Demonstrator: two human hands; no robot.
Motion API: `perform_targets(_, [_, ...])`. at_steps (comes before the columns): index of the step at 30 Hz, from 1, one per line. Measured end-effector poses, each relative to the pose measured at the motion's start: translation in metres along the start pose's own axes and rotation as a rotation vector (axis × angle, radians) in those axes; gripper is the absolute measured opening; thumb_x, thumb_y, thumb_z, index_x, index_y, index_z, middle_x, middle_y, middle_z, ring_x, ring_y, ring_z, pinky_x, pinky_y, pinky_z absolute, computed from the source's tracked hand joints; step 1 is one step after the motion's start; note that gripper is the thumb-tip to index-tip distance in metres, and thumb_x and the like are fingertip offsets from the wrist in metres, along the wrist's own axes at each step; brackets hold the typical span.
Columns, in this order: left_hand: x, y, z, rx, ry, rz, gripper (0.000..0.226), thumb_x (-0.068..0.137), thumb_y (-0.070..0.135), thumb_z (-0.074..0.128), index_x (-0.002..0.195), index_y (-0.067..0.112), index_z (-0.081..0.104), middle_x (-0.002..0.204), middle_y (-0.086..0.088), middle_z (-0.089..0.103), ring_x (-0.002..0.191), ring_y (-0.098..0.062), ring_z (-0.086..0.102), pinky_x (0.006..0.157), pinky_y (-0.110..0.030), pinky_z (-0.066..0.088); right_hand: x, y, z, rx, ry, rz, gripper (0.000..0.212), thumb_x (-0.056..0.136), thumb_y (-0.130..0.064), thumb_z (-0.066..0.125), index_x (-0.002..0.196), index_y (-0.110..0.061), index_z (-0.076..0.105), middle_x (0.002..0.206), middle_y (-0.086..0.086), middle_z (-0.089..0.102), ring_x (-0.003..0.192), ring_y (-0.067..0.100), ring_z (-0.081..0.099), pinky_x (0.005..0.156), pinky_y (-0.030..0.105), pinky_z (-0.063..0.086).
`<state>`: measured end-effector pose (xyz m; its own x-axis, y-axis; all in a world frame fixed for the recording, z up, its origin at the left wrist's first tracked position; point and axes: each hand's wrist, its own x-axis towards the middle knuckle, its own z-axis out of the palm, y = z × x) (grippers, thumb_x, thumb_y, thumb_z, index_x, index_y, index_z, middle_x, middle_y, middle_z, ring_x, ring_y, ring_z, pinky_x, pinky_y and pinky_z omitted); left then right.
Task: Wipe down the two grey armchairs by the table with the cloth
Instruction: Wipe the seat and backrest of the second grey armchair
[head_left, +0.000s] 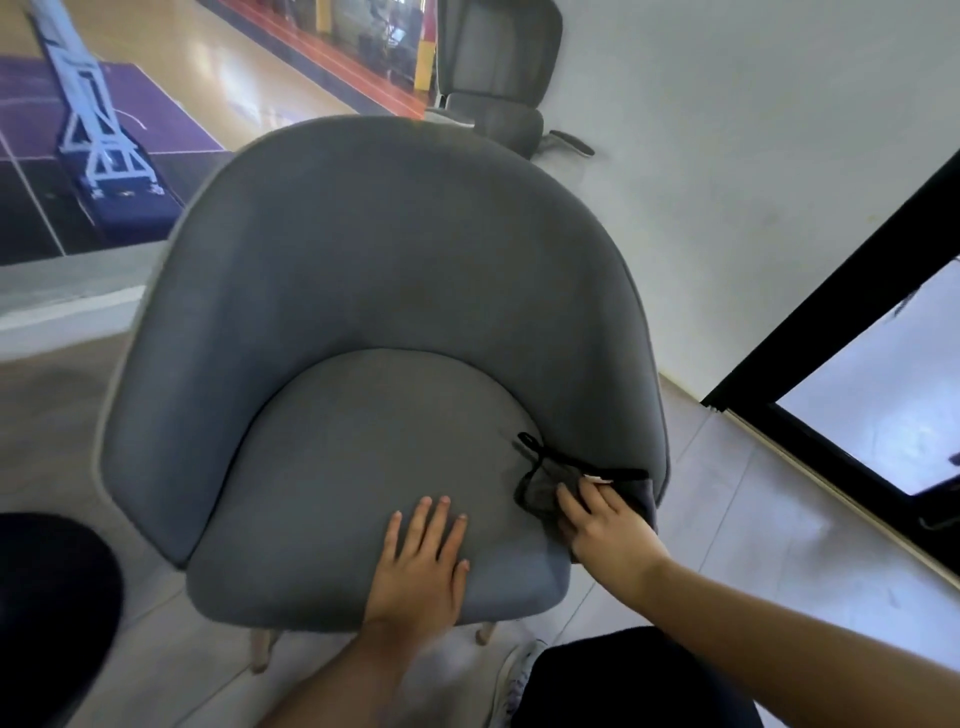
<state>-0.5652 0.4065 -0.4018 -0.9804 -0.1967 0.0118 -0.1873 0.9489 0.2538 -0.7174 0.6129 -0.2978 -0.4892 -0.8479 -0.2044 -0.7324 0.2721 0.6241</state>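
We found one grey armchair (384, 312) filling the centre of the frame, seen from above and in front, its curved back rising toward the top. Its seat cushion (363, 467) bore both hands and the cloth.

The left hand (421, 561) lay flat on the front of the cushion, lower centre, palm down with fingers straight and slightly spread, gripping nothing.

The cloth (540, 491), dark grey with a black edge, lay bunched at the right side of the cushion, against the inner face of the right-hand arm of the chair. The right hand (602, 525) rested on top of it, fingers stretched forward and pressing it down onto the seat. We could not tell whether the thumb was tucked round the fabric.

Two pale wooden legs (260, 649) showed beneath the seat's front edge, standing on a light tiled floor (727, 519).

A grey office chair (498, 67) stood behind the armchair at the top centre, well apart from it. A black door frame (831, 291) crossed the right edge. A blue and white stand (104, 156) stood at the upper left on a purple and tan court floor. A light shoe (514, 675) showed at the bottom centre.
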Motion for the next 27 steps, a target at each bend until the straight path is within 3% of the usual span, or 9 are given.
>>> perform_targets(3, [-0.018, -0.010, -0.005, 0.006, -0.047, -0.004, 0.058, 0.097, 0.046, 0.038, 0.146, 0.020, 0.055, 0.155, -0.007, 0.048, 0.144, -0.030, 0.044, 0.114, -0.055, 0.024, -0.010, 0.016, -0.013, 0.058, 0.175, 0.021, 0.020, 0.080, -0.018, 0.063, 0.093, -0.014, 0.078, 0.122, 0.015, 0.066, 0.101, 0.043, 0.063, 0.088, 0.047, 0.054])
perform_targets(8, [-0.040, -0.029, -0.018, 0.083, -0.137, -0.091, 0.064, 0.105, 0.046, 0.013, 0.138, 0.023, 0.063, 0.145, -0.007, 0.059, 0.133, -0.032, 0.056, 0.107, -0.058, 0.028, -0.028, 0.037, -0.050, 0.182, 0.186, 0.131, 0.036, 0.061, -0.014, 0.087, 0.096, -0.015, 0.078, 0.123, 0.016, 0.065, 0.106, 0.043, 0.062, 0.090, 0.051, 0.054])
perform_targets(10, [-0.039, -0.021, -0.032, 0.099, -0.140, -0.128, 0.064, 0.104, 0.046, 0.016, 0.133, 0.021, 0.067, 0.142, -0.008, 0.061, 0.131, -0.033, 0.058, 0.106, -0.057, 0.027, -0.033, 0.048, -0.066, 0.251, 0.192, 0.202, 0.047, 0.063, -0.012, 0.085, 0.109, -0.018, 0.074, 0.131, 0.016, 0.060, 0.113, 0.043, 0.058, 0.093, 0.051, 0.052])
perform_targets(13, [-0.023, 0.009, -0.063, 0.129, -0.097, -0.087, 0.058, 0.098, 0.047, 0.030, 0.137, 0.020, 0.064, 0.148, -0.007, 0.056, 0.135, -0.031, 0.054, 0.108, -0.056, 0.023, -0.039, 0.073, -0.079, 0.374, 0.240, 0.351, 0.061, 0.083, -0.010, 0.069, 0.139, -0.025, 0.052, 0.153, 0.012, 0.034, 0.134, 0.041, 0.035, 0.111, 0.051, 0.032])
perform_targets(16, [-0.001, 0.043, -0.084, 0.131, -0.056, -0.037, 0.058, 0.091, 0.047, 0.037, 0.129, 0.018, 0.070, 0.139, -0.008, 0.064, 0.128, -0.030, 0.061, 0.105, -0.056, 0.033, -0.042, 0.094, -0.075, 0.652, 0.373, 0.597, 0.060, 0.090, -0.005, 0.058, 0.144, -0.027, 0.046, 0.157, 0.009, 0.026, 0.140, 0.037, 0.025, 0.116, 0.050, 0.026])
perform_targets(18, [0.011, 0.065, -0.103, 0.099, -0.023, -0.036, 0.063, 0.094, 0.047, 0.031, 0.141, 0.018, 0.060, 0.149, -0.007, 0.055, 0.138, -0.028, 0.052, 0.113, -0.056, 0.037, -0.041, 0.091, -0.065, 0.928, 0.479, 0.758, 0.058, 0.094, -0.006, 0.055, 0.146, -0.029, 0.042, 0.160, 0.006, 0.022, 0.144, 0.032, 0.021, 0.119, 0.048, 0.025])
perform_targets(22, [0.033, 0.100, -0.133, 0.080, -0.041, -0.036, 0.064, 0.104, 0.046, 0.012, 0.163, 0.020, 0.007, 0.171, 0.002, 0.003, 0.158, -0.021, -0.002, 0.127, -0.050, 0.003, -0.028, 0.051, -0.047, 1.246, 0.484, 0.858, 0.052, 0.102, -0.035, 0.044, 0.152, -0.038, 0.027, 0.164, -0.004, 0.008, 0.149, 0.024, 0.013, 0.120, 0.046, 0.024])
perform_targets(23, [0.039, 0.104, -0.136, 0.109, -0.026, -0.022, 0.064, 0.105, 0.046, 0.014, 0.163, 0.020, 0.008, 0.171, 0.001, 0.003, 0.158, -0.021, -0.002, 0.127, -0.050, 0.003, -0.024, 0.045, -0.043, 1.254, 0.479, 0.873, 0.053, 0.102, -0.040, 0.043, 0.152, -0.040, 0.024, 0.164, -0.005, 0.007, 0.150, 0.022, 0.012, 0.119, 0.047, 0.025])
perform_targets(27, [0.073, 0.111, -0.144, 0.157, 0.029, 0.010, 0.062, 0.101, 0.044, 0.025, 0.151, 0.015, 0.046, 0.160, -0.003, 0.042, 0.151, -0.021, 0.031, 0.118, -0.052, 0.034, -0.007, 0.056, -0.037, 1.026, 0.442, 0.836, 0.050, 0.102, -0.042, 0.039, 0.151, -0.037, 0.030, 0.164, 0.005, 0.013, 0.149, 0.029, 0.013, 0.113, 0.055, 0.033])
